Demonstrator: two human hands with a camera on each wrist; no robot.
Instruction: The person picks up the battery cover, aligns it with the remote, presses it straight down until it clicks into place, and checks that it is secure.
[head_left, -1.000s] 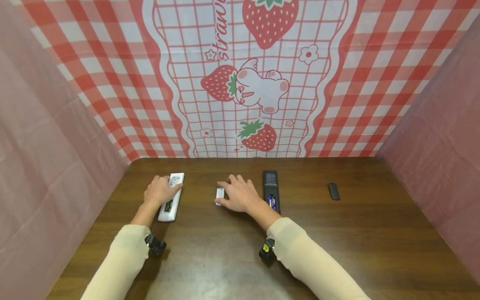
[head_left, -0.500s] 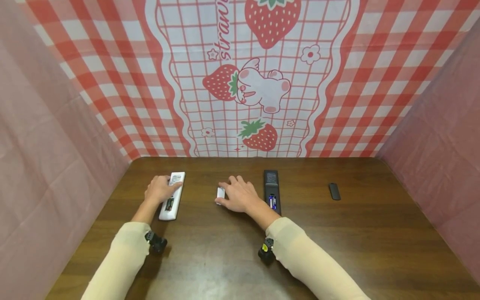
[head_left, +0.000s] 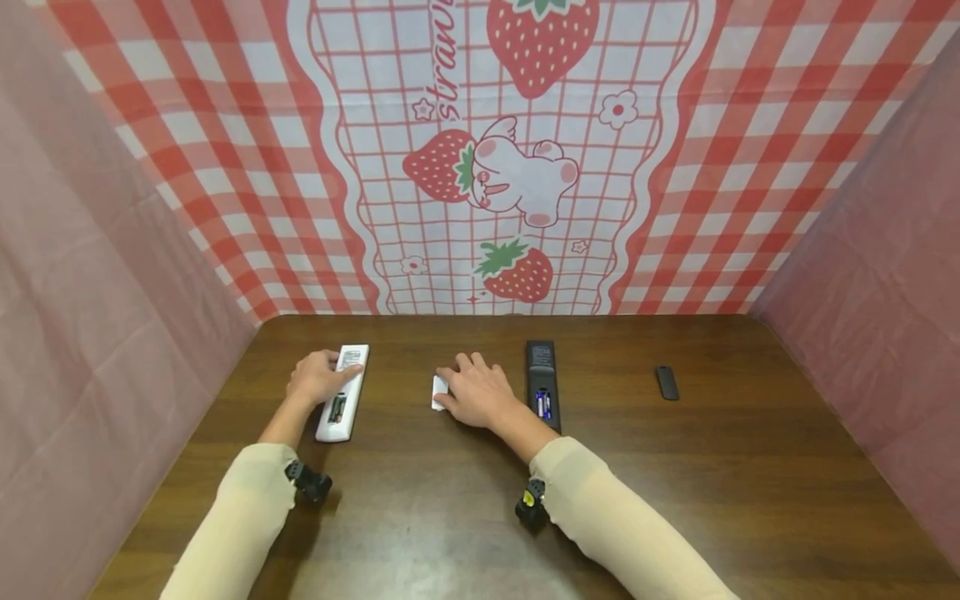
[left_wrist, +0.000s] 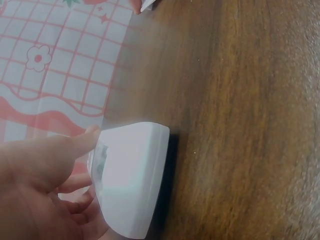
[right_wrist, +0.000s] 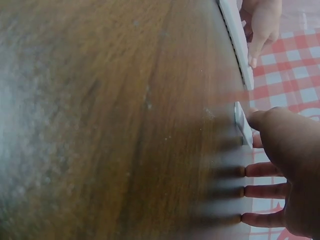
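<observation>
the right hand has drawn its thumb inward, pinching a white cover; the left hand grips a white remote.

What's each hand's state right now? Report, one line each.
Left hand: holding the white remote, thumb on its upward face.
Right hand: pinching the small white cover with thumb and finger.

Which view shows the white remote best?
The head view: it shows nearly all of the white remote's length and its open compartment, though the left hand covers part. The left wrist view shows its near end large, the rest steeply foreshortened. The right wrist view catches it edge-on, cut off at the top.
</observation>
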